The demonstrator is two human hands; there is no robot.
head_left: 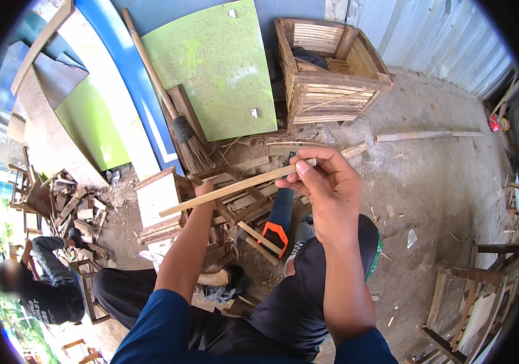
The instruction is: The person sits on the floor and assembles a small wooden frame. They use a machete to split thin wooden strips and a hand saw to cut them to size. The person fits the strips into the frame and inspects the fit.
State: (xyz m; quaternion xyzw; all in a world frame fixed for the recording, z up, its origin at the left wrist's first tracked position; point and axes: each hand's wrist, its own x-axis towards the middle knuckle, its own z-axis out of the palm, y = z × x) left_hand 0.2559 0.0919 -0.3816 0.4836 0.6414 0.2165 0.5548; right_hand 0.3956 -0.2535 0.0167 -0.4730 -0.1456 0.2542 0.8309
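Observation:
A long, thin wooden strip [235,190] slants across the middle of the view. My right hand [331,188] is closed on it, pinching it between thumb and fingers. Behind the strip, my left hand [205,189] reaches down to the wood pieces beside a small white-topped wooden box [157,197]. Its fingers are mostly hidden, so its grip does not show. Below the strip, a handsaw [280,209] with a dark blade and an orange handle lies among loose wood pieces [251,206].
A slatted wooden crate [332,97] stands ahead, right of a leaning green board [211,73] and a broom [186,136]. Scrap wood [80,206] is piled at left, near a seated person [44,291]. Wooden frames [469,303] stand at lower right.

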